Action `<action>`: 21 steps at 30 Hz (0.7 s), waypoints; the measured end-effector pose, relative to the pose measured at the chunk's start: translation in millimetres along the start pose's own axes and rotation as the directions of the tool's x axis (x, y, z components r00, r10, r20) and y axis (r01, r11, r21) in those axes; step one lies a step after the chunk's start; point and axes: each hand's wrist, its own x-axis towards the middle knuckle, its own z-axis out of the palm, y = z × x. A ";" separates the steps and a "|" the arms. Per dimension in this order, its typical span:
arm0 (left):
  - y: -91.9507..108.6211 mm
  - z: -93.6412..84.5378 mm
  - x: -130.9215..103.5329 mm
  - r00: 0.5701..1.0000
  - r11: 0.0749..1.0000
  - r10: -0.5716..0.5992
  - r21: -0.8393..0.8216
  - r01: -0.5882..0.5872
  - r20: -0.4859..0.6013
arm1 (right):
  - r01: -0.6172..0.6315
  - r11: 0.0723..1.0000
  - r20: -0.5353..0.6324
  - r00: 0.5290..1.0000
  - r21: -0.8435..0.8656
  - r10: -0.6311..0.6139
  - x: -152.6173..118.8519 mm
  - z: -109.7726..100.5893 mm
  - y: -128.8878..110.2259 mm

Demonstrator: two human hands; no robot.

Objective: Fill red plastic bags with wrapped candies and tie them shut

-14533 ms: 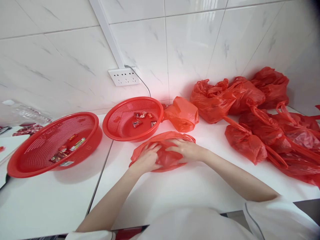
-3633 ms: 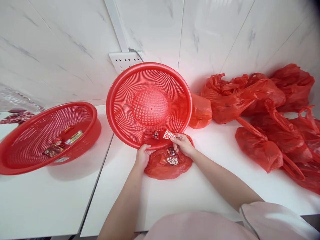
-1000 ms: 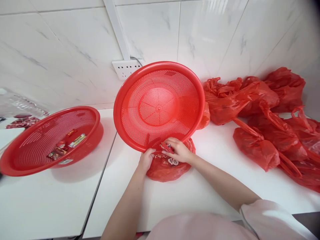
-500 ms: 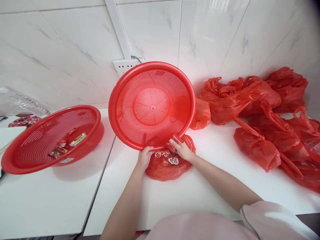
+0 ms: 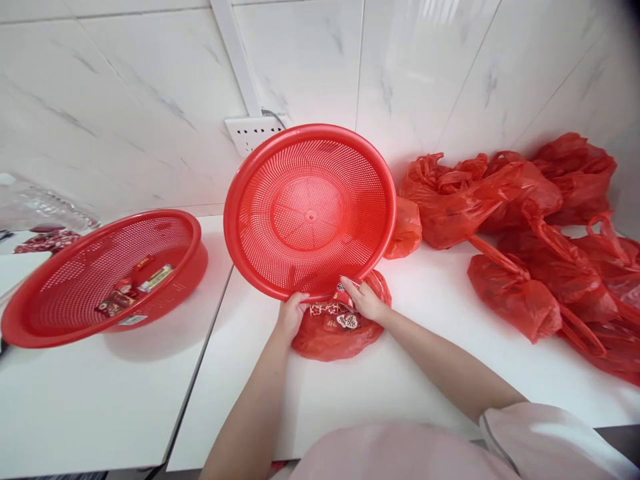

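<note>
A red plastic colander basket [image 5: 310,213] is tilted up toward me, with no packets inside it. My left hand [image 5: 291,317] grips its near rim, thumb on top. At the same rim, further right, my right hand [image 5: 369,301] is closed on a small red-and-white snack packet [image 5: 344,292]. Beneath the rim sits an open red plastic bag [image 5: 337,343] on the white table. Red and brown wrapped packets show in its mouth, one with a white printed label [image 5: 347,321]. The basket and my hands hide the bag's far side.
To the left, a second red basket [image 5: 187,233] leans with several wrapped snacks [image 5: 120,299] inside. Several filled red bags [image 5: 520,300] crowd the right side. A power strip [image 5: 250,133] is on the tiled wall behind. A clear plastic bottle [image 5: 55,203] lies far left.
The tilted basket has shifted slightly right. The packet in my right hand has turned, showing more of its printed face. My left hand stays on the rim.
</note>
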 end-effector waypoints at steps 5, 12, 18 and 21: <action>1.4 2.9 -1.1 0.999 0.999 0.033 -0.018 -0.034 -0.039 | 0.001 0.987 0.044 0.999 0.162 -0.008 1.7 -2.6 5.8; -0.4 2.3 -1.3 1.000 1.000 -0.007 -0.018 0.006 -0.003 | -0.057 0.927 0.098 0.995 0.371 0.022 2.4 -2.4 1.8; -1.8 1.3 0.6 1.000 1.000 0.003 -0.031 -0.003 0.005 | -0.083 0.910 0.114 0.993 0.406 0.040 4.0 1.3 -0.7; -2.1 1.1 0.8 1.000 1.000 -0.002 -0.031 0.002 -0.003 | -0.092 0.931 0.090 0.994 0.353 0.064 4.6 1.7 0.4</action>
